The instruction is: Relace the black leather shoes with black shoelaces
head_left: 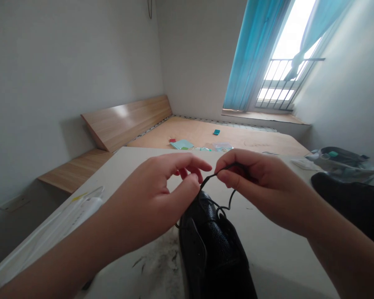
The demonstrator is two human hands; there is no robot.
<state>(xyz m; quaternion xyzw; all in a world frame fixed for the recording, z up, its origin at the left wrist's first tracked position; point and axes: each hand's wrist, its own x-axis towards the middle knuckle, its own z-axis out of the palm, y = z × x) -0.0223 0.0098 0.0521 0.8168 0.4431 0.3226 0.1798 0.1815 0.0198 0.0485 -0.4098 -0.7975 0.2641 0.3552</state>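
A black leather shoe (pixel 218 241) sits on the white table, its toe pointing away from me and its tongue and side flaps showing. Black shoelace (pixel 231 198) loops loosely over its front. My right hand (pixel 258 182) pinches the lace between thumb and index finger, above and right of the shoe. Over the shoe's left side, my left hand (pixel 171 187) has its thumb and bent fingers close together at the same lace, with the index finger stretched out. The exact grip of the left fingertips is partly hidden.
Another black shoe (pixel 349 203) stands at the right, before a clear plastic bag (pixel 345 162). White plastic packaging (pixel 81 211) lies along the left of the white table (pixel 286 245). Beyond is a wooden bed board (pixel 249 139) with small packets, a headboard (pixel 131 120) and a blue-curtained window.
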